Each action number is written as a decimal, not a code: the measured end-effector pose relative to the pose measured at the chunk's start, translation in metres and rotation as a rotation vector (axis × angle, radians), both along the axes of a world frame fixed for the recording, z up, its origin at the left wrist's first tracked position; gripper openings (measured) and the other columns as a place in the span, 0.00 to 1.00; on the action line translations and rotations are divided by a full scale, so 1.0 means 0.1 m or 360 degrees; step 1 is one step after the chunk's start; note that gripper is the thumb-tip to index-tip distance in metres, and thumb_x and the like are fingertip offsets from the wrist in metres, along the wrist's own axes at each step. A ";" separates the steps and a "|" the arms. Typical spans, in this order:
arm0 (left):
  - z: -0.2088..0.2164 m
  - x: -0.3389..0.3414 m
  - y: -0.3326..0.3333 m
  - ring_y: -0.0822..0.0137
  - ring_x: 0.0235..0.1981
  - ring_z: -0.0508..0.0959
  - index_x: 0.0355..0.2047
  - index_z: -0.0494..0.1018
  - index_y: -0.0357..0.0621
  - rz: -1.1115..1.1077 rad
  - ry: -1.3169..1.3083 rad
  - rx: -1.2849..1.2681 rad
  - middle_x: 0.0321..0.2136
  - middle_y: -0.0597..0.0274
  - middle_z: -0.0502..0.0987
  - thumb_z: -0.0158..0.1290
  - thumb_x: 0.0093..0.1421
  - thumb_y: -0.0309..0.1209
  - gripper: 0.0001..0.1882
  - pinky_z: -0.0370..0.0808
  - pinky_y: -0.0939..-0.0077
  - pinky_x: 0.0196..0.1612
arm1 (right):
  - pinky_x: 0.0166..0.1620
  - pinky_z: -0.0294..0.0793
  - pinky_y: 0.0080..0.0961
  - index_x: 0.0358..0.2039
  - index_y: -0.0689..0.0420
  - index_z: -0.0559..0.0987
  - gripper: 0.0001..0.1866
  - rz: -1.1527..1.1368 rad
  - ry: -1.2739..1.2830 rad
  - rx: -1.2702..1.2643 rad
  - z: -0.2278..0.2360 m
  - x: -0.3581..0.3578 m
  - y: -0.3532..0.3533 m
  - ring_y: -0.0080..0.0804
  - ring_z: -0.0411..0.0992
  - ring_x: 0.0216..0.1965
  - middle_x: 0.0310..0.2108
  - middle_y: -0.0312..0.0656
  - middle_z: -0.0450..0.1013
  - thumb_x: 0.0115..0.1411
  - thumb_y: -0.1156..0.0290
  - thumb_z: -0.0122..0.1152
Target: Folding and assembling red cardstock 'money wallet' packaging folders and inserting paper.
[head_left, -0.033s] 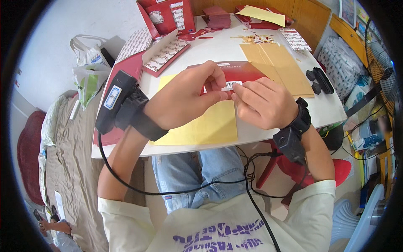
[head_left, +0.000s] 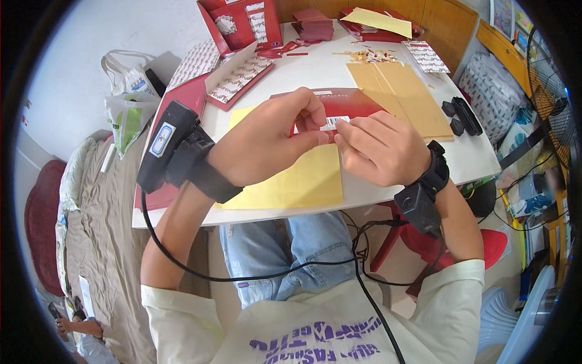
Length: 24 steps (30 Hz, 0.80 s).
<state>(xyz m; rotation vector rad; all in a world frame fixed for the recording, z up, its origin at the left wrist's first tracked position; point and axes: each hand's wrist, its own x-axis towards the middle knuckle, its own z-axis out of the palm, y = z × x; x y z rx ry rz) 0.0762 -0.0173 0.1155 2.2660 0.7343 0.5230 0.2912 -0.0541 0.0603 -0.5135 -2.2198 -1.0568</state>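
My left hand [head_left: 267, 142] and my right hand [head_left: 379, 151] meet over a flat red packet [head_left: 364, 102] held just above the white table [head_left: 315, 70]. Fingertips of both hands pinch a small white barcode sticker [head_left: 333, 123] at the packet's near edge. Whether the sticker is stuck down or lifted I cannot tell. Under the hands lies a yellow paper sheet [head_left: 303, 182]. Each wrist carries a black strapped device, the left one [head_left: 173, 145] with a cable running down to my lap.
Brown envelopes [head_left: 403, 91] lie right of the packet, with two black blocks [head_left: 461, 115] beyond them. An open red box [head_left: 239, 24], stacked red packets [head_left: 315, 24] and patterned sheets [head_left: 239, 76] sit at the back. Plastic bags [head_left: 127, 97] hang left of the table.
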 end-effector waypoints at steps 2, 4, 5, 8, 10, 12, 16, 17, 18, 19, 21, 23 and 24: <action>0.00 0.00 0.00 0.78 0.32 0.68 0.34 0.65 0.39 -0.0020 0.0008 0.0040 0.30 0.67 0.68 0.55 0.61 0.25 0.09 0.69 0.82 0.37 | 0.29 0.70 0.22 0.21 0.55 0.73 0.06 0.0002 -0.0002 -0.0002 0.00 -0.01 0.00 0.27 0.70 0.28 0.28 0.37 0.72 0.41 0.75 0.61; 0.00 -0.01 -0.01 0.78 0.32 0.68 0.34 0.65 0.39 -0.0038 0.0017 0.0081 0.30 0.67 0.68 0.55 0.61 0.25 0.09 0.68 0.82 0.37 | 0.29 0.70 0.22 0.21 0.55 0.73 0.06 0.0007 -0.0004 -0.0003 0.00 -0.01 -0.01 0.27 0.70 0.28 0.28 0.37 0.72 0.41 0.74 0.61; -0.02 0.00 0.00 0.78 0.32 0.68 0.34 0.65 0.39 -0.0044 -0.0010 0.0106 0.30 0.67 0.68 0.55 0.61 0.26 0.09 0.68 0.81 0.37 | 0.29 0.70 0.22 0.21 0.55 0.73 0.06 0.0002 -0.0009 -0.0007 0.00 -0.01 -0.01 0.27 0.70 0.28 0.28 0.37 0.72 0.41 0.74 0.61; 0.00 0.02 0.00 0.78 0.32 0.68 0.34 0.65 0.39 -0.0038 -0.0019 0.0120 0.30 0.68 0.68 0.56 0.61 0.27 0.09 0.68 0.81 0.37 | 0.29 0.69 0.22 0.21 0.54 0.73 0.06 -0.0004 -0.0013 -0.0008 0.01 0.00 0.00 0.27 0.70 0.28 0.28 0.37 0.72 0.41 0.74 0.61; 0.02 0.03 0.04 0.78 0.32 0.68 0.34 0.65 0.39 -0.0026 -0.0004 0.0117 0.30 0.68 0.68 0.56 0.61 0.27 0.09 0.68 0.80 0.37 | 0.29 0.69 0.22 0.21 0.54 0.73 0.05 -0.0004 -0.0013 0.0002 0.03 0.01 0.05 0.27 0.70 0.28 0.28 0.37 0.72 0.41 0.74 0.61; 0.00 0.03 0.05 0.78 0.32 0.68 0.34 0.66 0.39 -0.0045 -0.0046 0.0088 0.30 0.68 0.68 0.56 0.61 0.27 0.09 0.68 0.81 0.36 | 0.29 0.69 0.22 0.21 0.54 0.73 0.06 -0.0013 -0.0018 0.0013 0.02 0.01 0.05 0.27 0.70 0.28 0.28 0.36 0.72 0.41 0.73 0.61; -0.03 0.03 0.07 0.78 0.32 0.67 0.34 0.66 0.40 -0.0046 -0.0064 0.0081 0.30 0.68 0.68 0.56 0.60 0.27 0.09 0.68 0.81 0.37 | 0.29 0.69 0.21 0.21 0.54 0.73 0.06 -0.0020 -0.0030 -0.0013 0.01 0.01 0.06 0.27 0.70 0.28 0.28 0.36 0.72 0.41 0.73 0.61; -0.02 0.03 0.07 0.77 0.32 0.67 0.34 0.66 0.40 -0.0040 -0.0050 0.0086 0.30 0.68 0.68 0.56 0.60 0.27 0.09 0.68 0.81 0.37 | 0.29 0.69 0.21 0.21 0.54 0.73 0.06 -0.0010 -0.0018 -0.0002 0.02 0.01 0.06 0.26 0.70 0.28 0.28 0.36 0.72 0.41 0.73 0.61; -0.02 0.03 0.07 0.77 0.32 0.67 0.34 0.66 0.40 -0.0034 -0.0036 0.0090 0.30 0.68 0.68 0.56 0.60 0.27 0.09 0.68 0.81 0.37 | 0.29 0.69 0.21 0.21 0.54 0.73 0.06 -0.0001 -0.0007 0.0009 0.02 0.00 0.06 0.26 0.70 0.28 0.28 0.35 0.72 0.41 0.73 0.61; -0.03 0.03 0.07 0.77 0.32 0.67 0.34 0.66 0.40 -0.0034 -0.0035 0.0090 0.30 0.68 0.68 0.56 0.60 0.27 0.09 0.68 0.81 0.37 | 0.29 0.69 0.21 0.21 0.54 0.73 0.06 -0.0001 -0.0006 0.0009 0.02 0.01 0.07 0.26 0.70 0.28 0.28 0.35 0.72 0.41 0.73 0.61; -0.04 0.03 0.08 0.77 0.32 0.67 0.34 0.65 0.39 -0.0036 -0.0045 0.0141 0.30 0.68 0.68 0.56 0.60 0.26 0.09 0.68 0.80 0.37 | 0.29 0.69 0.21 0.21 0.53 0.73 0.05 -0.0005 -0.0005 0.0003 0.01 0.01 0.07 0.26 0.70 0.28 0.28 0.35 0.72 0.41 0.73 0.61; -0.04 0.04 0.07 0.77 0.32 0.67 0.34 0.65 0.39 -0.0037 -0.0048 0.0145 0.30 0.68 0.68 0.56 0.60 0.26 0.09 0.68 0.80 0.37 | 0.29 0.69 0.21 0.21 0.53 0.73 0.05 -0.0007 -0.0010 0.0007 0.01 0.02 0.08 0.26 0.70 0.28 0.28 0.35 0.72 0.41 0.72 0.61; -0.03 0.04 0.07 0.77 0.32 0.67 0.34 0.65 0.39 -0.0037 -0.0051 0.0149 0.30 0.67 0.68 0.56 0.60 0.26 0.09 0.68 0.80 0.37 | 0.29 0.69 0.21 0.21 0.53 0.73 0.05 -0.0008 -0.0016 0.0013 0.01 0.02 0.08 0.26 0.70 0.28 0.28 0.35 0.72 0.41 0.72 0.61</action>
